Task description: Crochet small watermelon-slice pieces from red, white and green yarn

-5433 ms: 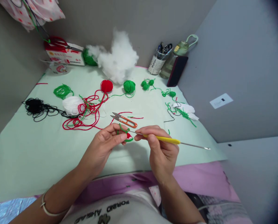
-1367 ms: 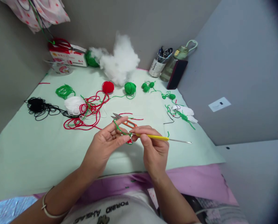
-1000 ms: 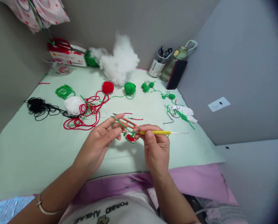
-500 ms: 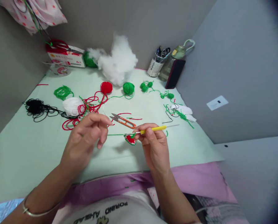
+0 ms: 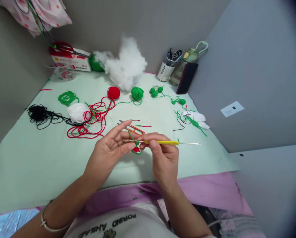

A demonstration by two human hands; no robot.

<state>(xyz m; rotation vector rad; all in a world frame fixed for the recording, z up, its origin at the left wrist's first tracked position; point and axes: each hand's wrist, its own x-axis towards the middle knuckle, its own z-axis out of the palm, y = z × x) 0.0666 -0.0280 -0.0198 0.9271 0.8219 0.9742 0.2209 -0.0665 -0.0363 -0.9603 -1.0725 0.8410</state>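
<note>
In my right hand (image 5: 164, 158) is a crochet hook (image 5: 162, 142) with a yellow handle, its slim metal tip pointing left. A small red, white and green crochet piece (image 5: 137, 150) hangs between the two hands, below the hook's tip. My left hand (image 5: 110, 148) pinches the piece's edge between thumb and fingers, the forefinger stretched upward. A green yarn strand (image 5: 130, 135) rises from the piece by the left fingers. Just behind the hands lie orange thread snips (image 5: 135, 129), partly covered by the fingers.
Left lie tangled red yarn (image 5: 98, 115), a white ball (image 5: 77, 113) and black yarn (image 5: 37, 113). Red (image 5: 113, 93) and green balls (image 5: 137, 94) sit farther back, before white stuffing (image 5: 125, 64). A phone (image 5: 187, 78) leans against a bottle (image 5: 176, 74) at back right.
My left hand has moved right, from apart to the crochet piece, and closed on it. The hook has turned nearly level and shifted to the right.
</note>
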